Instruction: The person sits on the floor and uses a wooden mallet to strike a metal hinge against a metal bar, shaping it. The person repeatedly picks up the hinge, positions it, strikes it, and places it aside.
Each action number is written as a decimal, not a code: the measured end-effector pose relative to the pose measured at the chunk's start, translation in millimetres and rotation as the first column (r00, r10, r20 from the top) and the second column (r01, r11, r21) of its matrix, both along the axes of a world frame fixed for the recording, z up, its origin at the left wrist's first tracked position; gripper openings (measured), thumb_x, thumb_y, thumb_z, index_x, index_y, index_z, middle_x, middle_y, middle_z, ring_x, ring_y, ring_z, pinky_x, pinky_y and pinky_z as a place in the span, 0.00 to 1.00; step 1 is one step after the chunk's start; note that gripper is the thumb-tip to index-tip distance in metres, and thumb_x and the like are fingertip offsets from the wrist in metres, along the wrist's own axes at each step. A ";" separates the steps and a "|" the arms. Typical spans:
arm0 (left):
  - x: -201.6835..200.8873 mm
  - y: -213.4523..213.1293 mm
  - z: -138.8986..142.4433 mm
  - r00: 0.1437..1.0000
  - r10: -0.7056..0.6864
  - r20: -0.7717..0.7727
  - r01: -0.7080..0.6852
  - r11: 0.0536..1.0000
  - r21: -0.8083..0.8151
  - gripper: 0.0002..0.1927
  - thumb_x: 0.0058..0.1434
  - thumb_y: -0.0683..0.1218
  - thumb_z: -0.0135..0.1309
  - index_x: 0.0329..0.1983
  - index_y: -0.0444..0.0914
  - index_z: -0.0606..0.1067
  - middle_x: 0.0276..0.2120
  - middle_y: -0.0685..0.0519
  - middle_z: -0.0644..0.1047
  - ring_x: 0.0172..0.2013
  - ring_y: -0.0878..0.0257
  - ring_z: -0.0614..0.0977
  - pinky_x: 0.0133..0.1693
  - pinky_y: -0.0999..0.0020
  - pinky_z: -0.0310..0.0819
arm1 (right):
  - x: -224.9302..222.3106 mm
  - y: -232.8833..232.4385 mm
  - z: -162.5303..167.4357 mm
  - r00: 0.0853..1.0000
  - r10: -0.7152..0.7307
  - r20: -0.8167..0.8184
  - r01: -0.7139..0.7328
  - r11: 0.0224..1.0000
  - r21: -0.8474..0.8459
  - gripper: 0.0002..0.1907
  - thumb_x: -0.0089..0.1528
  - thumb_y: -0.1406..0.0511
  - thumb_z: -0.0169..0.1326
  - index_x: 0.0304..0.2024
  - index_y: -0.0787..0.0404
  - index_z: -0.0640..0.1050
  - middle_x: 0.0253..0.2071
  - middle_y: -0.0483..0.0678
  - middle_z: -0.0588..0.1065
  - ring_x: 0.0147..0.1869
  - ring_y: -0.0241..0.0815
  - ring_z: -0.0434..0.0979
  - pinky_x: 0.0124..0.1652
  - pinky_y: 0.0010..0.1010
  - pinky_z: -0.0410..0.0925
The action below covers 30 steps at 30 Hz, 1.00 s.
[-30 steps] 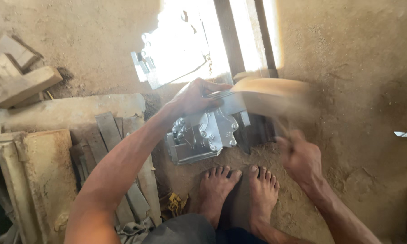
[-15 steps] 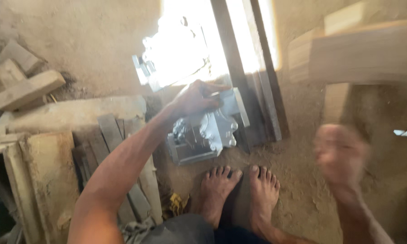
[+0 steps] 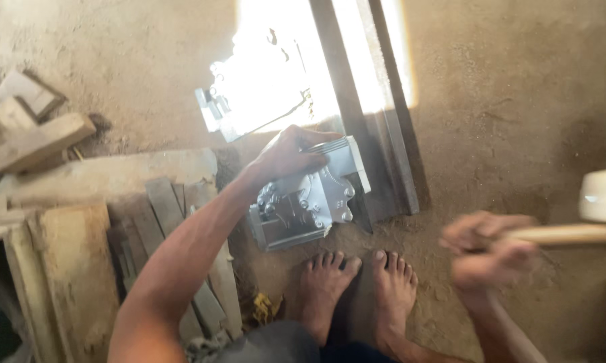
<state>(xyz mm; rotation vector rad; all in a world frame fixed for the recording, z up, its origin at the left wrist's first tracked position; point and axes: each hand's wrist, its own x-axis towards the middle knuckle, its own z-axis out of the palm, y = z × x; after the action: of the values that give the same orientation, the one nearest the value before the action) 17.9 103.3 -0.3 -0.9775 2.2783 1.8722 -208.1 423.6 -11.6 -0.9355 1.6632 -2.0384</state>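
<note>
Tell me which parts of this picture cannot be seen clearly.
Head view:
- Right hand and its pale wooden handle: motion blur; grip unclear.
- Pale block at the handle's end: cut by the right edge.
- Second metal part on the dirt floor: washed out by sunlight.

Rough dirt-floor workshop, seen from above: sandy ground [image 3: 518,101], scattered wood offcuts [image 3: 27,128], stacked planks [image 3: 67,269], a metal casting [image 3: 303,202] beside steel bars [image 3: 377,134].

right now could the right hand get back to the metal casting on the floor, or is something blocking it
Probably yes. The right hand grips a wooden mallet handle off to the side; bare dirt floor lies between it and the metal casting, which the left hand steadies.
</note>
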 end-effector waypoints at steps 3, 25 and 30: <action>1.2 -3.3 -1.0 0.996 0.027 0.090 -0.037 0.993 0.114 0.29 0.55 0.43 0.57 0.63 0.51 0.77 0.31 0.51 0.85 0.22 0.72 0.77 0.30 0.72 0.79 | 0.5 -0.8 -34.3 0.792 0.255 -0.555 0.084 0.854 0.513 0.27 0.81 0.50 0.45 0.44 0.69 0.73 0.33 0.59 0.75 0.37 0.45 0.79 0.34 0.30 0.72; 95.8 193.1 14.0 0.426 0.561 0.709 -0.762 -0.200 0.616 0.26 0.69 0.60 0.51 0.55 0.33 0.74 0.42 0.46 0.84 0.35 0.58 0.83 0.28 0.67 0.70 | -63.2 100.8 -113.1 0.668 0.519 -0.533 0.456 0.280 0.845 0.19 0.70 0.57 0.62 0.41 0.68 0.75 0.34 0.54 0.72 0.38 0.51 0.74 0.41 0.40 0.70; 99.8 135.8 42.0 0.720 0.472 0.510 -0.678 0.320 0.662 0.27 0.70 0.61 0.43 0.49 0.32 0.76 0.33 0.43 0.83 0.27 0.51 0.82 0.26 0.59 0.77 | -64.7 113.7 -105.2 0.614 0.581 -0.534 0.509 0.226 0.831 0.15 0.68 0.60 0.63 0.40 0.65 0.75 0.31 0.51 0.72 0.33 0.45 0.73 0.40 0.35 0.72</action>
<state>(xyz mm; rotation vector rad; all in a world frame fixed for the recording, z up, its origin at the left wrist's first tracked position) 117.8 239.1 41.7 -1.7759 0.6119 2.4531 -272.8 537.4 -116.8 -1.3079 2.6738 0.1421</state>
